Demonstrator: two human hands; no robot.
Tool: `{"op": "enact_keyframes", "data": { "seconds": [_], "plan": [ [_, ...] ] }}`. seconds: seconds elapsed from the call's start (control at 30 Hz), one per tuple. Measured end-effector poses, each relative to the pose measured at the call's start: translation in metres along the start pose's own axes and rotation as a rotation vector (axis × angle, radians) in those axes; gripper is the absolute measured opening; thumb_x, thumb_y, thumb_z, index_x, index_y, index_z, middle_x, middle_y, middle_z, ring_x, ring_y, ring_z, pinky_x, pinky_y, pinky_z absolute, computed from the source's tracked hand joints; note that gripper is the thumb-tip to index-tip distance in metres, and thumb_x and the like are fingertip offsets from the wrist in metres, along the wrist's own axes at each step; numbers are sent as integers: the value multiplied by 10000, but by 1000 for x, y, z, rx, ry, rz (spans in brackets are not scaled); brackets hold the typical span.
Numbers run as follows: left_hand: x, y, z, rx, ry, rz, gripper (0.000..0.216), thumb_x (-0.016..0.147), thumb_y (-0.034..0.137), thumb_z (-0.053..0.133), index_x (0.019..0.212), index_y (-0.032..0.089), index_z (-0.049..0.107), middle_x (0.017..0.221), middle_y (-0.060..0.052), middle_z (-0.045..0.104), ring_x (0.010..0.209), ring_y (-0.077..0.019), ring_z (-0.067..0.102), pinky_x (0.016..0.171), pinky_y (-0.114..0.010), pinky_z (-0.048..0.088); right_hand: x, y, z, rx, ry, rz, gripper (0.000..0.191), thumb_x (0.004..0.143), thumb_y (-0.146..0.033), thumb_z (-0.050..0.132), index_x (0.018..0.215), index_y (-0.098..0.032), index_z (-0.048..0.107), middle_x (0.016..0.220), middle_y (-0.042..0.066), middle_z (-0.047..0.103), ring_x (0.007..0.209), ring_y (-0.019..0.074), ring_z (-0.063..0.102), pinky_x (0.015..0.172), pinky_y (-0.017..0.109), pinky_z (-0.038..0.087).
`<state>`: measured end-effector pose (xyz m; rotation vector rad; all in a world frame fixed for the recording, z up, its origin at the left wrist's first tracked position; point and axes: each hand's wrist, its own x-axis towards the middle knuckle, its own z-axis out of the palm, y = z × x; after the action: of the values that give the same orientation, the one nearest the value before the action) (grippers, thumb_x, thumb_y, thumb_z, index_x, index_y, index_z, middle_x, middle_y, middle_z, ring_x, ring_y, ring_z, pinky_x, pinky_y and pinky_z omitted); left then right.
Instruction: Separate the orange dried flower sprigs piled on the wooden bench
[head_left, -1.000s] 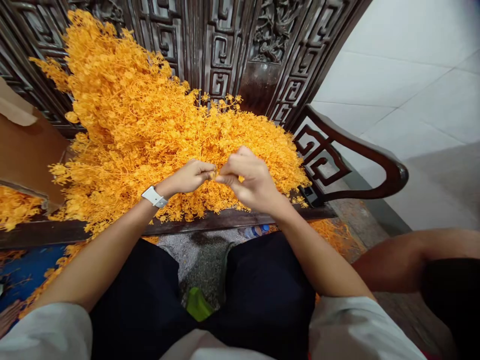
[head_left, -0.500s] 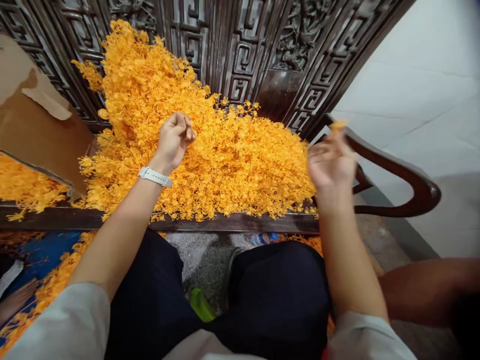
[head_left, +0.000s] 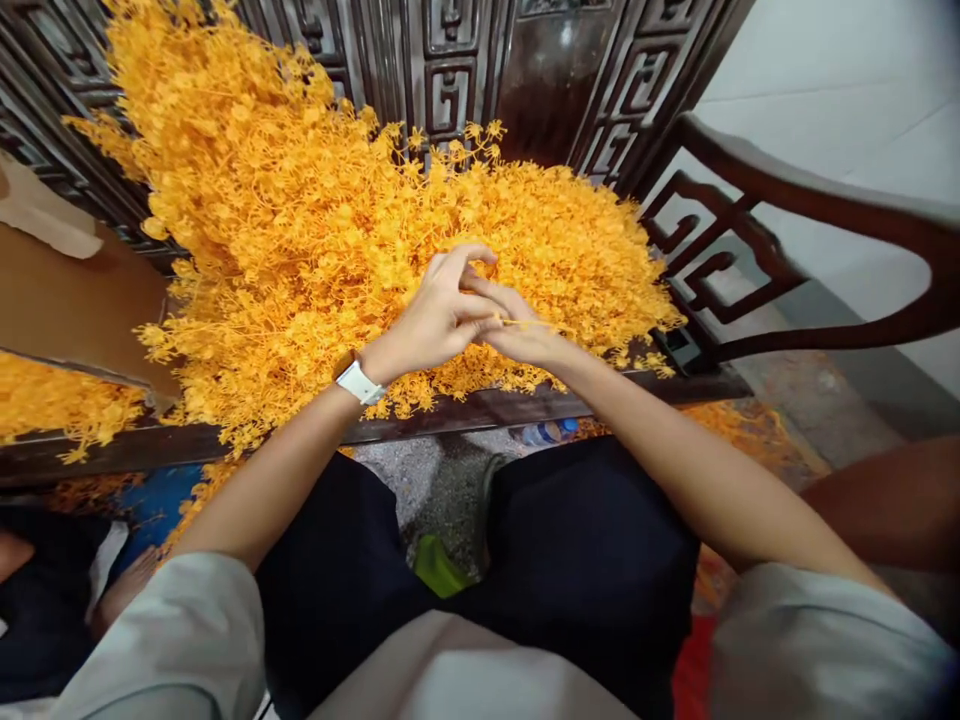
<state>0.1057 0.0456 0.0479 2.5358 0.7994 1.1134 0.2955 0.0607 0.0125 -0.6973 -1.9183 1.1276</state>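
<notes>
A big heap of orange plastic flower sprigs (head_left: 300, 230) lies piled on a dark carved wooden bench (head_left: 480, 408) in front of me. My left hand (head_left: 435, 320), with a white watch on its wrist, meets my right hand (head_left: 521, 335) just above the front of the heap. Both hands pinch a thin orange sprig stem (head_left: 536, 324) that sticks out to the right between the fingers. My right hand is partly hidden behind the left.
The bench has a carved back (head_left: 450, 70) and a curved armrest (head_left: 810, 190) at right. A cardboard box (head_left: 75, 300) with more orange pieces stands at left. A plastic bottle (head_left: 544, 432) lies under the bench. Another person's leg (head_left: 892, 500) is at right, and someone's foot at lower left.
My hands were together, then parted: the left on the heap, the right swung out toward the armrest with a small orange piece. Now both have come back together on a sprig stem.
</notes>
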Motion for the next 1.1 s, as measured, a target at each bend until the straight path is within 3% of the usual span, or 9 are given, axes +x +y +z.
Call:
{"op": "enact_keyframes", "data": {
  "seconds": [0.1,0.23,0.37,0.5,0.67,0.8,0.9,1.0,1.1],
  "plan": [
    [-2,-3,-7,159,-84,4,369,1025,550,605,1316,392,770,1637,-74,472,1492,-381,418,1222,-638,360,-1,11,7,228,-32,162,500,875,-681,765,872,-189,676,829,46,655,679,138,587,616,298,507],
    [-8,-31,-30,305,-90,-117,906,896,865,534,1631,338,488,1704,-161,424,1526,-417,406,1248,-621,307,-2,11,7,416,95,265,508,856,-682,802,815,-198,651,796,35,679,607,111,566,590,288,513],
    [-28,-75,-52,435,-204,-274,1115,803,991,458,1643,258,477,1640,-208,518,1537,-450,409,1265,-622,258,-2,0,-1,309,204,167,531,864,-711,789,808,-192,694,744,37,680,597,111,574,573,278,503],
    [-42,-104,-73,503,-249,-308,1126,751,1023,478,1629,318,503,1701,-146,460,1564,-445,382,1281,-617,227,-1,-11,-12,292,288,79,512,861,-686,809,766,-200,680,723,19,644,615,110,587,586,267,517],
    [-46,-112,-87,564,-130,-423,1146,706,1044,485,1598,326,541,1753,-137,368,1567,-478,334,1268,-651,211,-4,-24,-16,249,374,-2,556,811,-710,835,690,-204,639,734,8,605,587,100,546,579,275,499],
    [-50,-109,-85,563,-128,-468,1177,684,1042,510,1627,338,492,1797,-124,264,1594,-506,239,1270,-678,157,-3,-30,-18,202,466,7,544,813,-700,814,701,-229,566,762,13,586,632,131,510,596,297,471],
    [-55,-107,-82,566,-133,-464,1175,680,1016,563,1625,320,491,1813,-137,205,1592,-525,222,1265,-690,132,7,-37,-51,88,582,-7,603,806,-790,723,716,-258,454,737,34,539,721,197,520,629,344,455],
    [-63,-108,-80,565,-150,-461,1138,695,967,620,1605,293,511,1821,-158,158,1588,-541,222,1259,-698,118,24,-68,-123,-40,675,-137,670,784,-930,550,712,-287,374,726,71,467,891,296,563,683,417,457],
    [-69,-112,-76,569,-149,-466,1089,734,945,604,1587,273,522,1823,-169,139,1599,-525,218,1268,-690,107,38,-125,-195,-243,630,-250,684,693,-965,583,712,-315,372,735,81,386,1018,354,585,616,421,427]
  ]
}}
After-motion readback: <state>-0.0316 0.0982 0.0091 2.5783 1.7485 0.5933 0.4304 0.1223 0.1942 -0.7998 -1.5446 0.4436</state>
